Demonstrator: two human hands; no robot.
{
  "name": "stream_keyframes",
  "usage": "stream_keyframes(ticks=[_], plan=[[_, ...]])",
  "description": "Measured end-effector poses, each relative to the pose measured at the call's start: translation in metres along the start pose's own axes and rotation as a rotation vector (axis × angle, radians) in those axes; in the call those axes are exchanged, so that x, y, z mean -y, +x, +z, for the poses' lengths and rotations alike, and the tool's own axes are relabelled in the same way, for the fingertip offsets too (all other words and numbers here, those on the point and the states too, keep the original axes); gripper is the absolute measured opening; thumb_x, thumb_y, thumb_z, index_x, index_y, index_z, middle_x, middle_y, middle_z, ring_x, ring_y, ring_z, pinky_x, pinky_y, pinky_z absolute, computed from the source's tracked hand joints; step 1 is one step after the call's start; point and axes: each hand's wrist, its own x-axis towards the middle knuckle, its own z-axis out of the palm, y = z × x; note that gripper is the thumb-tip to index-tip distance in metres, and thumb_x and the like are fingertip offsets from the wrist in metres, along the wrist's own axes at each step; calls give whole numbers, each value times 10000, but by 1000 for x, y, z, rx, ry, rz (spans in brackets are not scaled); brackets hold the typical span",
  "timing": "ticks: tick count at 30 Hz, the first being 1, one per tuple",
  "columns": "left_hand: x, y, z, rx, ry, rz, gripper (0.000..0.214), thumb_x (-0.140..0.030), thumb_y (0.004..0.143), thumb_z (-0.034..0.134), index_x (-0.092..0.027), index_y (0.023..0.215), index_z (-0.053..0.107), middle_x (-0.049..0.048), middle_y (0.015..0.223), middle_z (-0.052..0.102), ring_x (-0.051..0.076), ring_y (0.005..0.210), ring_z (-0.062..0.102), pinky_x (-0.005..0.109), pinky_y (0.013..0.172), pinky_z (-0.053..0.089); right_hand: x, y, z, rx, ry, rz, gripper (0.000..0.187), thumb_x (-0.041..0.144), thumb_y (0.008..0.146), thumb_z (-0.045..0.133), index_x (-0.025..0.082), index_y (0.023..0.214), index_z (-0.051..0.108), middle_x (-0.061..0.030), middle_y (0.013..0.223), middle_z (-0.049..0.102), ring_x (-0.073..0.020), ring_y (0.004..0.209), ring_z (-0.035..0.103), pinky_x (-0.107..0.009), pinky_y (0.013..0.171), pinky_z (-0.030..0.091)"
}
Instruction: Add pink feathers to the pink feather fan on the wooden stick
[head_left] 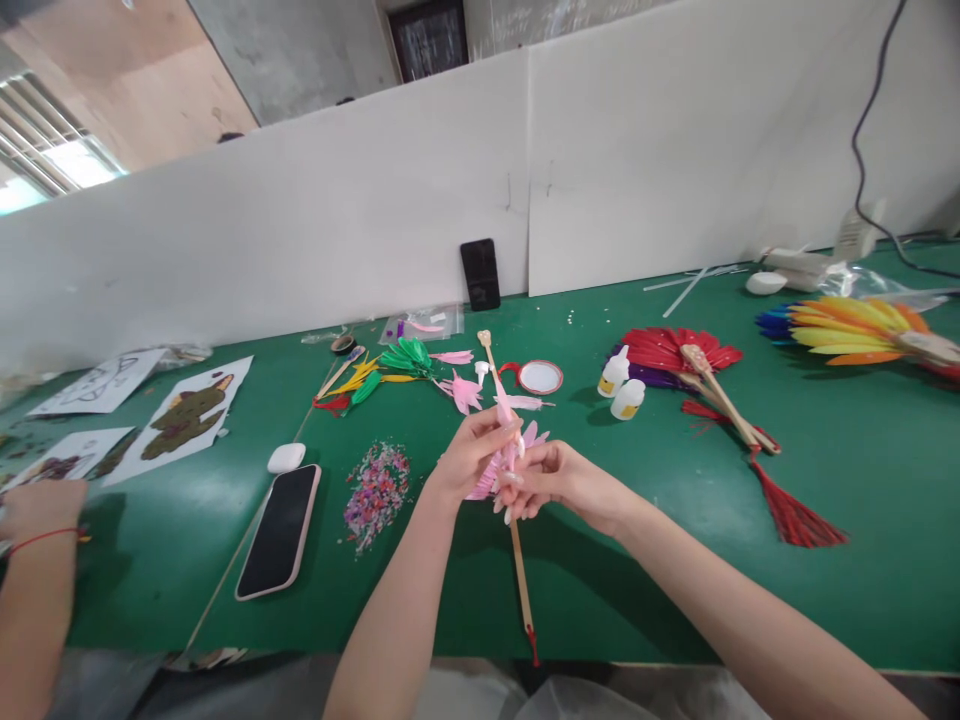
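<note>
My left hand [478, 450] is closed on a pink feather [504, 402], which it holds upright between thumb and fingers. My right hand [564, 480] pinches close to the feather's lower end; the fingertips partly hide what is between them. Below both hands lies a pink feather fan [482, 487], mostly covered by them. A wooden handle [520, 575] with a red cord at its tip runs from it toward the table's front edge. Just beyond my hands are loose pink feathers [461, 392], another wooden stick [486, 345] and a white round dish with a red rim [541, 377].
Two white glue bottles [613, 372] stand right of the dish, before a red and purple feather fan [675, 352]. A rainbow fan [862, 330] lies far right. Left are colourful sequins [377, 495], a phone [279, 532], green feathers [409, 357] and another person's hand [46, 508].
</note>
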Motion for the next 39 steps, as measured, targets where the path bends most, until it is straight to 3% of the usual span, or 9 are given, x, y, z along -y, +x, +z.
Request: stream_keyframes(ticks=[13,18,22,25,32,39], plan=[[-2,0,1,-125,13,32,239,-310,679,733,-128,638,584,-27,576,488,61,529,430,205,519,323,-1,1,5,-36,-28,-69,278,250,565,820,118,777,698,-45,709,710,-151,655,669,-270,644,526],[0,2,-1,-137,89,40,232,-300,709,709,-135,604,584,-23,587,493,69,561,445,212,545,333,-8,4,4,-150,-226,-185,228,327,669,748,132,758,670,-50,683,695,-176,626,665,-316,640,547],[2,3,-2,-138,107,53,240,-304,730,691,-137,588,593,-25,560,480,69,557,443,214,551,329,-12,5,4,-260,-512,-313,131,280,772,647,165,713,621,-30,650,677,-176,601,665,-299,608,543],[1,4,-2,-182,88,78,224,-309,718,700,-140,599,614,-29,543,476,66,550,442,209,556,334,-11,4,4,-258,-676,-385,156,242,839,558,178,700,586,-24,632,670,-158,580,651,-274,589,524],[-4,2,5,-218,-68,64,207,-307,649,752,-134,652,639,-19,590,520,65,546,453,202,539,345,-12,1,8,-195,-678,-454,234,315,912,458,189,721,512,-4,621,625,-117,538,575,-227,535,457],[-3,4,5,-274,-135,107,192,-282,646,758,-131,639,639,-28,587,523,47,528,442,183,522,345,-15,2,7,-320,-808,-578,291,291,942,388,187,687,484,19,564,519,-104,522,477,-230,546,381]])
